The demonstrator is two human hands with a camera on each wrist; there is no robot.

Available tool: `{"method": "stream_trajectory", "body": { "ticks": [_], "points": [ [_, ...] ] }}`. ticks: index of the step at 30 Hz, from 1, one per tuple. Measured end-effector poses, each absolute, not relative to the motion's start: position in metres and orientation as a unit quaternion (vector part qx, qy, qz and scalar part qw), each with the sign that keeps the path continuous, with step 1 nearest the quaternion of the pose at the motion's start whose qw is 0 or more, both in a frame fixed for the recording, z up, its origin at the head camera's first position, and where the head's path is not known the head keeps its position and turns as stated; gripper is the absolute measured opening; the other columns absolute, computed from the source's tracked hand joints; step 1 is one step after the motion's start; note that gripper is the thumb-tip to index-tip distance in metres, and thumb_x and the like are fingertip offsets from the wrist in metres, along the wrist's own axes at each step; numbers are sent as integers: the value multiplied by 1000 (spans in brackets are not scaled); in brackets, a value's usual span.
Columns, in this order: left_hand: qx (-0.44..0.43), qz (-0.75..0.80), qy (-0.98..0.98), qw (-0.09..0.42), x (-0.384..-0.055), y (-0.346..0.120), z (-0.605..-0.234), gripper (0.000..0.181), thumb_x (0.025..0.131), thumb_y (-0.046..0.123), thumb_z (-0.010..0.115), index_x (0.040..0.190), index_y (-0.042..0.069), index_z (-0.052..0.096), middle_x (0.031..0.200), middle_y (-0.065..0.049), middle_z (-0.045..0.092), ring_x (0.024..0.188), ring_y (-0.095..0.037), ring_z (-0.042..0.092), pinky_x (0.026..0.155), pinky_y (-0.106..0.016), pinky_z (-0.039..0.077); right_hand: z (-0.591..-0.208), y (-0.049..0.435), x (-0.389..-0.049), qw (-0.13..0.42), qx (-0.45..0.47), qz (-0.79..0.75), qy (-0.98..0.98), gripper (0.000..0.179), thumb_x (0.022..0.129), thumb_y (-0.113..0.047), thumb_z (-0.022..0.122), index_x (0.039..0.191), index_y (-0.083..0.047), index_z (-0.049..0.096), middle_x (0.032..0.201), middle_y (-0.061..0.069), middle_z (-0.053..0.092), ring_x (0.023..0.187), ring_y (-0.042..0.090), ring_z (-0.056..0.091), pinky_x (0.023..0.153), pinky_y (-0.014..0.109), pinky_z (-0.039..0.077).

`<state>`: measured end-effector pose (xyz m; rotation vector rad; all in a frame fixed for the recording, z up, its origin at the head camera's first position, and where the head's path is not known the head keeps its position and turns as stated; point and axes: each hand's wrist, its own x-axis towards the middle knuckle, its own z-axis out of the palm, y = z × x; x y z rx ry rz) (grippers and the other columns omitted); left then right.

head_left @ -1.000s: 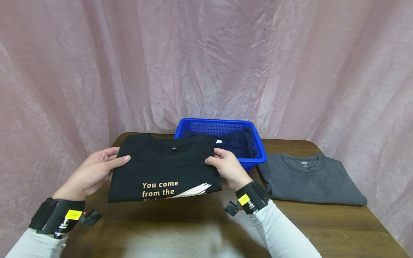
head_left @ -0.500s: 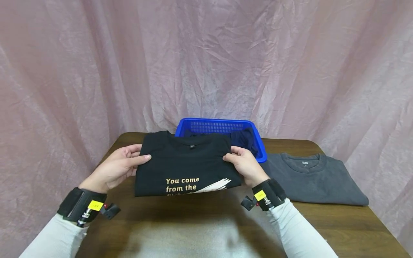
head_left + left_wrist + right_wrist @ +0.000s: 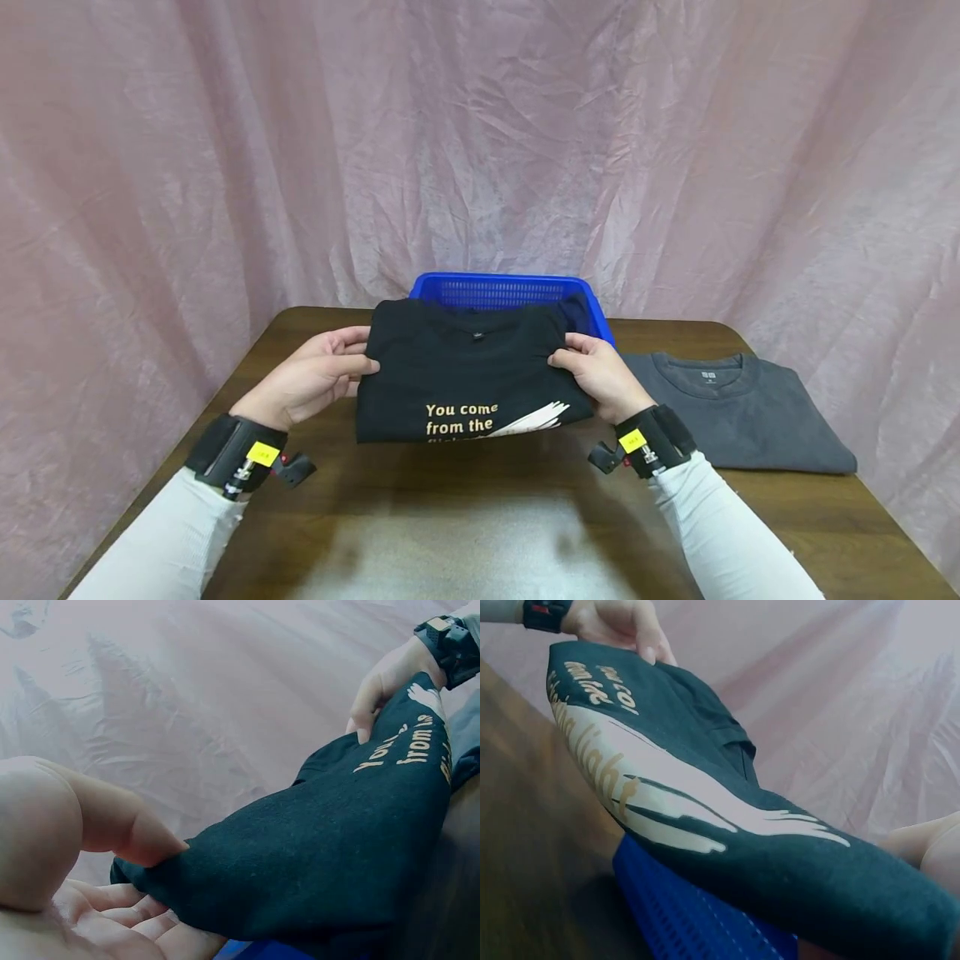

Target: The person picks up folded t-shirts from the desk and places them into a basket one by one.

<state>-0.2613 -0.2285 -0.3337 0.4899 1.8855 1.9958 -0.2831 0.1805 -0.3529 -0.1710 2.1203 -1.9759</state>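
Observation:
A folded black T-shirt point(image 3: 465, 367) with tan lettering and a white brush-stroke print is held up in front of the blue basket point(image 3: 495, 281). My left hand point(image 3: 311, 377) pinches its left edge, thumb on top and fingers beneath, as the left wrist view shows with the shirt point(image 3: 300, 862) stretching away. On the opposite edge my right hand point(image 3: 600, 375) grips the cloth the same way. In the right wrist view the shirt point(image 3: 705, 795) hangs over the basket's side point(image 3: 682, 907). Navy cloth point(image 3: 574, 312) shows inside the basket, mostly hidden behind the shirt.
A folded grey T-shirt point(image 3: 742, 417) lies to the right on the brown wooden table point(image 3: 480, 517). Behind the table hangs a pink curtain point(image 3: 480, 150). Each wrist wears a black strap with a small camera.
Both hands have carried the black T-shirt to the right and slightly away, so it now covers most of the basket's front. The basket and grey T-shirt have stayed put.

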Motion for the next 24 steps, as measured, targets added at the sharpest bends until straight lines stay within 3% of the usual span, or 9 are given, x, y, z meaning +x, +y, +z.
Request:
{"method": "stream_trajectory", "body": {
  "ticks": [5,8,11,13,20,24],
  "points": [
    [164,700,674,167,-270,-217,-333,60,103,-8,56,160,-12,35,129,-2,74,108,-14,77,91,-32,66,-351,188,-286,107,-42,-665,738,39,105,-10,61,140,7,57,97,-4,79,79,7,79,74,26,66],
    [156,697,682,159,-277,-211,-333,60,103,-8,55,160,-11,36,128,-2,75,108,-13,77,92,-32,66,-349,191,-289,100,-29,-656,748,53,105,-11,62,153,7,52,120,10,79,83,4,77,77,23,66],
    [146,696,686,152,-283,-207,-333,61,103,-8,55,161,-11,36,129,-3,75,109,-12,78,93,-31,66,-346,194,-292,100,-24,-650,753,68,106,-13,61,166,6,37,150,24,65,89,2,77,80,23,66],
    [139,698,687,148,-287,-203,-334,61,103,-8,54,162,-10,38,130,-3,75,109,-11,78,93,-30,66,-345,197,-296,104,-25,-647,754,68,107,-13,60,168,5,35,159,30,56,90,3,77,81,24,66],
    [125,700,689,140,-304,-193,-334,65,101,-8,52,165,-8,37,137,-8,71,107,-7,76,92,-27,65,-342,203,-307,106,-30,-641,760,71,109,-13,56,171,4,26,165,30,49,94,4,77,84,26,66],
    [105,696,697,137,-313,-187,-332,67,101,-7,51,166,-6,35,153,-19,61,108,-6,74,92,-26,64,-340,205,-313,100,-32,-636,765,68,109,-13,56,170,4,31,156,27,60,90,4,78,82,26,66]
  ]
}}
